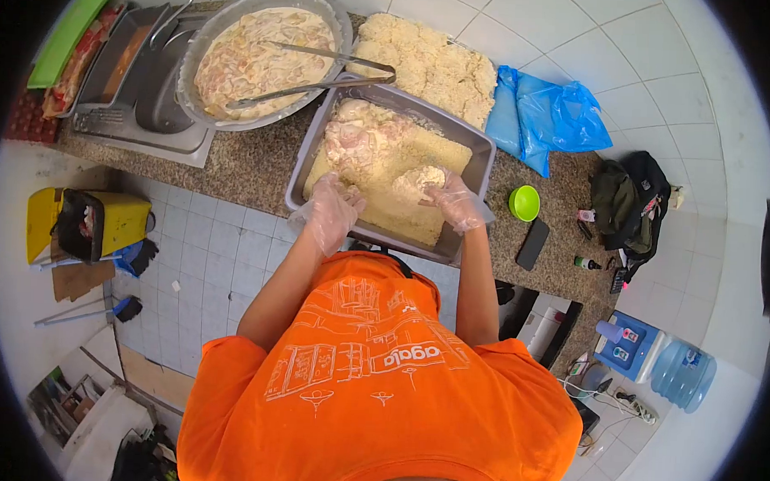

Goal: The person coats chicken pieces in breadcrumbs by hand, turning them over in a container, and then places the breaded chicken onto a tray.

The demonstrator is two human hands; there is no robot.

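A grey-purple tub [298, 165] holds pale breadcrumbs [386, 211], with a heap of raw, batter-wet chicken [367, 134] at its far left. My right hand [459, 204], in a clear plastic glove, is closed on a crumb-coated chicken piece [417, 184] over the tub's right side. My left hand [330, 206], gloved the same way, is at the near left of the tub. Its fingers are slightly apart and touch the crumbs below the chicken heap; I see nothing held in them.
Behind the tub lies a layer of breaded pieces [425, 64]. A round basin [187, 81] of battered chicken has metal tongs [322, 86] across its rim. Blue plastic bags [550, 119], a green bowl [524, 203] and a black phone [532, 244] are on the right. The sink [163, 93] is left.
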